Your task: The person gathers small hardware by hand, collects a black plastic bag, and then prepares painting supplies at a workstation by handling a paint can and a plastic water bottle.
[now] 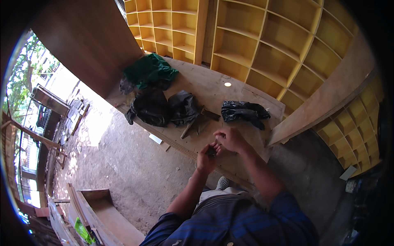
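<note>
My left hand [208, 156] is cupped palm-up, holding small dark pieces that look like nails. Just above it, my right hand [227, 139] has its fingers pinched; whatever is in them is too small to make out. Both hands are over the near edge of a plywood worktop [256, 135]. Beyond them lies what looks like a hammer [189, 128] with a pale handle, among some scattered slim pieces. A crumpled black plastic bag [244, 110] is behind my right hand; more black bags [150, 106] and a green cloth [150, 69] lie toward the back left.
Yellow cubby shelving [275, 37] stands behind and right of the worktop. A brown panel [82, 45] rises at the left, an upright board [320, 106] at the right. Wooden pieces [92, 205] stand at lower left on the concrete floor [135, 172], and an open yard [33, 65] shows at left.
</note>
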Available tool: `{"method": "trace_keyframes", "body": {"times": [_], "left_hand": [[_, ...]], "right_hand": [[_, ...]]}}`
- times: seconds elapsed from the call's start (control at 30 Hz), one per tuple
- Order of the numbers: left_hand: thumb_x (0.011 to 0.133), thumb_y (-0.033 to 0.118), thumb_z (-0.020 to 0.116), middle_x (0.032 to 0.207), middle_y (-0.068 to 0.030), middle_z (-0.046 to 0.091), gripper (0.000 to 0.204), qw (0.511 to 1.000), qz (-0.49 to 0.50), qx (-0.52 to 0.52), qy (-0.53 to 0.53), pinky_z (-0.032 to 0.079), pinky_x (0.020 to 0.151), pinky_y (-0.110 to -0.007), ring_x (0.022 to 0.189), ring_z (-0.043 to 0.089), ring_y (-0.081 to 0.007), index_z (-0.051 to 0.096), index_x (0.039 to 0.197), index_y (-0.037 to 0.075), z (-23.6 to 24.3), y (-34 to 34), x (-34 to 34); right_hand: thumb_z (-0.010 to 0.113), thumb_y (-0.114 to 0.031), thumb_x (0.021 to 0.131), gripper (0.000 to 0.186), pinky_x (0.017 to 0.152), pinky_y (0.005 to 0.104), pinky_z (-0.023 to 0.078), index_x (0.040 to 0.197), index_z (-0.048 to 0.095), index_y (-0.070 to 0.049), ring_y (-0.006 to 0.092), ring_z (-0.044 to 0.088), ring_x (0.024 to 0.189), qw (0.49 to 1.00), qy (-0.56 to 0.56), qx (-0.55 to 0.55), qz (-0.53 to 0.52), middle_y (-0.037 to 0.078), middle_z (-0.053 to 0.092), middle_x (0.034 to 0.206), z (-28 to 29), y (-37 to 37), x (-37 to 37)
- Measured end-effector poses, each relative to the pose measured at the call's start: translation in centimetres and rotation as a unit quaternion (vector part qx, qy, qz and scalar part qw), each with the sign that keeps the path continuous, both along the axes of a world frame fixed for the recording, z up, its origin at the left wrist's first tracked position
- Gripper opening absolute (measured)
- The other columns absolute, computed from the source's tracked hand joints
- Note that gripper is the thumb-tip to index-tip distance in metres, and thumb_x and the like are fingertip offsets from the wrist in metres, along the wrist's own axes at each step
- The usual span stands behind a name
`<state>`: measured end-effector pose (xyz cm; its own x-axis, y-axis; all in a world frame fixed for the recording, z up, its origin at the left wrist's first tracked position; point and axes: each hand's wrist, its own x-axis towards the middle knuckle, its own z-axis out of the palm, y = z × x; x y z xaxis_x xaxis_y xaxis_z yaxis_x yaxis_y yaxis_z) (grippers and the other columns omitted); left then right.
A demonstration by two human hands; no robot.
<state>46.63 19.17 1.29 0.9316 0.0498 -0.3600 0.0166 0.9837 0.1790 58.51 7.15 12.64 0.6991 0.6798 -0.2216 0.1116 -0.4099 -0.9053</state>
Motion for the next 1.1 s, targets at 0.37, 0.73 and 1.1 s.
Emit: {"method": "trace_keyframes", "body": {"times": [0.37, 0.73, 1.1], "left_hand": [[0.103, 0.022, 0.045, 0.101, -0.0135, 0.067, 0.033, 0.997, 0.070, 0.009, 0.022, 0.054, 0.091, -0.036, 0.096, 0.065, -0.0250, 0.061, 0.113, -0.005, 1.6, 2.4, -3.6], [0.101, 0.025, 0.050, 0.103, -0.0120, 0.066, 0.033, 0.999, 0.001, 0.032, 0.022, 0.054, 0.090, -0.035, 0.096, 0.065, -0.0247, 0.061, 0.113, -0.004, 1.5, 2.0, -2.8], [0.101, 0.022, 0.049, 0.100, -0.0117, 0.066, 0.031, 0.998, -0.035, 0.033, 0.034, 0.055, 0.089, -0.035, 0.094, 0.065, -0.0245, 0.061, 0.111, -0.004, 1.9, 0.7, -1.5]], "right_hand": [[0.063, -0.018, 0.084, 0.020, 0.096, 0.0413, 0.049, 0.101, 0.073, -0.011, 0.0285, 0.065, 0.104, 0.861, -0.467, -0.036, 0.197, 0.009, 0.070, 0.107, -8.5, 1.9, 1.4], [0.066, -0.017, 0.077, 0.025, 0.100, 0.0449, 0.047, 0.101, 0.073, -0.012, 0.0282, 0.064, 0.108, 0.868, -0.480, 0.002, 0.125, 0.008, 0.070, 0.107, -7.8, -3.1, 0.5], [0.067, -0.035, 0.086, 0.048, 0.112, 0.0481, 0.038, 0.129, 0.063, -0.015, 0.0333, 0.050, 0.131, 0.915, -0.388, -0.107, 0.036, 0.013, 0.055, 0.141, -5.6, -7.5, -0.1]]}}
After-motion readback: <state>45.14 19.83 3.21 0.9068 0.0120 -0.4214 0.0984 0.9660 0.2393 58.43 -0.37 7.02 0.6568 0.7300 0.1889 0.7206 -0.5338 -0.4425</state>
